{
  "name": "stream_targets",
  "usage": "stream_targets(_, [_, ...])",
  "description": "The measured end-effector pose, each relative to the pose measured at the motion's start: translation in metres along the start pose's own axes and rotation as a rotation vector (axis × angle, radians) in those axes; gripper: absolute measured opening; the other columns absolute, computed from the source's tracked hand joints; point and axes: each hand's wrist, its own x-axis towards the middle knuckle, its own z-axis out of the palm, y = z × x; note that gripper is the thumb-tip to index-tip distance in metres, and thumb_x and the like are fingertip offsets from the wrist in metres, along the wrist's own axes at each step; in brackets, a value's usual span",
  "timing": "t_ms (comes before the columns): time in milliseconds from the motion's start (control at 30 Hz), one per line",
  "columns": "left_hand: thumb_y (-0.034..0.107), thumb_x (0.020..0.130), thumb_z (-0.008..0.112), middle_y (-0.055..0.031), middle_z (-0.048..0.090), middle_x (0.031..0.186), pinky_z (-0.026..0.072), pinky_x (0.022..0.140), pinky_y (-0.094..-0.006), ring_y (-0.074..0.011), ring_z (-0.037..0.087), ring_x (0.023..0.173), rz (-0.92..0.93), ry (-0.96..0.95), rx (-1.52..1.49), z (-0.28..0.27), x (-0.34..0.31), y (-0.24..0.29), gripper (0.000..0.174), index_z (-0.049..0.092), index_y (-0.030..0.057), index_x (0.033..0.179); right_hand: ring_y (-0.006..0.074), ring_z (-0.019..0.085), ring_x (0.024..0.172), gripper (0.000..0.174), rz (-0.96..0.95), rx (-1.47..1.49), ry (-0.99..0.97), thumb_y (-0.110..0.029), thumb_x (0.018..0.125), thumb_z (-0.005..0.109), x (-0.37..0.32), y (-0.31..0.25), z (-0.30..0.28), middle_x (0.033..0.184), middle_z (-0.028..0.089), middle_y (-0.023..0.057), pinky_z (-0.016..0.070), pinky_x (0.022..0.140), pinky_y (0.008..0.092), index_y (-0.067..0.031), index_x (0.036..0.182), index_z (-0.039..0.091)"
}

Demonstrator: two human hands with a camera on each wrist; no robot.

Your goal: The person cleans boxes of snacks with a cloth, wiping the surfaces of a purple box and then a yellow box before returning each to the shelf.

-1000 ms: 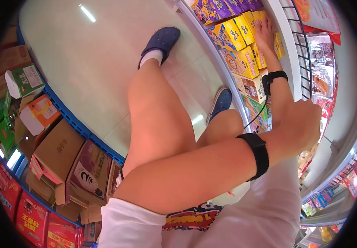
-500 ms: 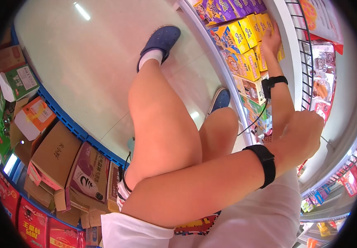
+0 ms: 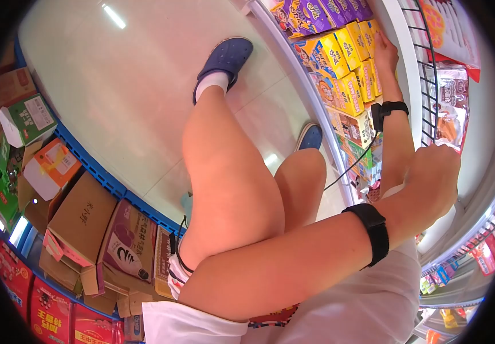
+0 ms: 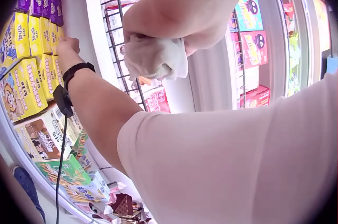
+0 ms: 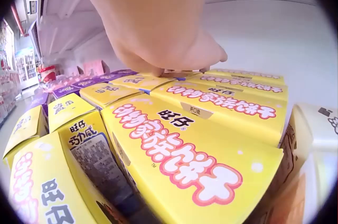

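Observation:
In the head view my right hand (image 3: 387,56) reaches over the back of a shelf to the rear row of yellow biscuit boxes (image 3: 350,94). The right wrist view has the hand low over the box tops, its fingertips at the rear boxes (image 5: 227,78) and partly hidden. My left hand (image 3: 433,178) is held up near the chest, crossing in front of the right forearm. Bunched white cloth (image 4: 156,60) hangs from its grip in the left wrist view.
Purple boxes (image 3: 305,14) stand beyond the yellow ones, a white box (image 3: 353,123) nearer. A black wire rack (image 3: 425,74) with bagged snacks runs along the right. Cardboard cartons (image 3: 81,218) line the left side of the aisle floor (image 3: 127,103).
My right hand has slid from the top of the rear yellow boxes toward their back side. The left hand, still raised, has shifted slightly.

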Motion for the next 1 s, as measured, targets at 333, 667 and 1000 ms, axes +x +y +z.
stream_targets(333, [0.011,0.085,0.073,-0.0147,0.075,0.083,0.0601,0.073,-0.0408,-0.0301,0.076,0.082,0.033,0.071,0.045,-0.014,0.0,0.006,0.007,0.076,0.0046,0.086,0.031,0.072,0.108,0.034,-0.37,-0.012,0.054,-0.032,0.096,0.073,-0.026,-0.004,-0.01,0.122,0.074,0.0149,0.0542,0.096,0.0384,-0.0082,0.12,0.075])
stream_targets(667, [0.011,0.084,0.073,-0.0154,0.075,0.088,0.0598,0.075,-0.0408,-0.0305,0.076,0.087,0.019,0.08,0.022,-0.017,-0.001,0.007,0.008,0.076,0.004,0.087,0.0279,0.072,0.104,0.035,-0.377,-0.026,-0.003,-0.027,0.09,0.08,-0.033,-0.018,-0.019,0.119,0.073,0.0119,0.056,0.09,0.0383,-0.0064,0.118,0.075])
stream_targets(1000, [0.008,0.082,0.073,-0.0166,0.076,0.087,0.0611,0.075,-0.0408,-0.031,0.077,0.085,0.031,0.065,0.001,-0.013,0.001,0.008,0.009,0.077,0.0024,0.088,0.0247,0.069,0.106,0.047,-0.333,0.008,-0.07,-0.021,0.085,0.085,-0.014,0.0,-0.013,0.116,0.074,0.0113,0.0547,0.093,0.0361,-0.0089,0.128,0.072])
